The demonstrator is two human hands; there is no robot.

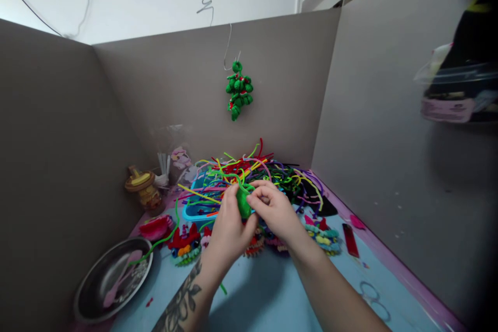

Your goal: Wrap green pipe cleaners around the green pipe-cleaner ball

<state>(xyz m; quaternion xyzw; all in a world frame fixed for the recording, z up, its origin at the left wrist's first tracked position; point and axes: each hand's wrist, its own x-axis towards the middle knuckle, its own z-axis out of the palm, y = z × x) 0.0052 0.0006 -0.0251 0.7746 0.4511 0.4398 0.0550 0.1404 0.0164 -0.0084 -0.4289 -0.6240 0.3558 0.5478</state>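
Note:
A bright green fuzzy piece [244, 202], which looks made of pipe cleaner, is held up between both hands over the blue mat. My left hand [233, 223] is closed around its left side and underside. Thumb and fingers of my right hand [272, 207] pinch its right edge. A loose green strand rises from its top. Behind the hands lies a heap of multicoloured pipe cleaners [241, 166], partly in a blue tray [190, 211]. Colourful fuzzy figures [184, 244] stand in a row below, some hidden by my forearms.
A metal bowl [83, 298] with a pink spoon [112, 290] sits at left, near a yellow-lidded jar [146, 192]. Scissors [374, 298] and a red strip [350, 240] lie at right. Grey panels [272, 62] enclose the table; a green ornament [238, 91] hangs behind.

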